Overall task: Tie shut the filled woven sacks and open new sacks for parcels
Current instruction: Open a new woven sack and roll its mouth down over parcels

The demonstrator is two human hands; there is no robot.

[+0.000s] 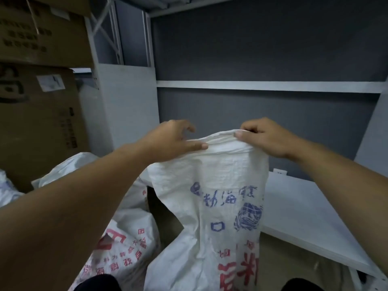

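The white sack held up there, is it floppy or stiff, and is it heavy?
Probably floppy: the white sack hangs in creases and folds below the left hand and right hand pinching its top edge. Likely light too, since it looks flat and empty. Its smooth-looking weave may feel a bit slippery.

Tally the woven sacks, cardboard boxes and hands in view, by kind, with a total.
Woven sacks: 4, the held sack and three lying sacks at left
Cardboard boxes: 2, the upper box stacked on the lower box
Hands: 2, the left hand and the right hand, both gripping the held sack's rim
Total: 8
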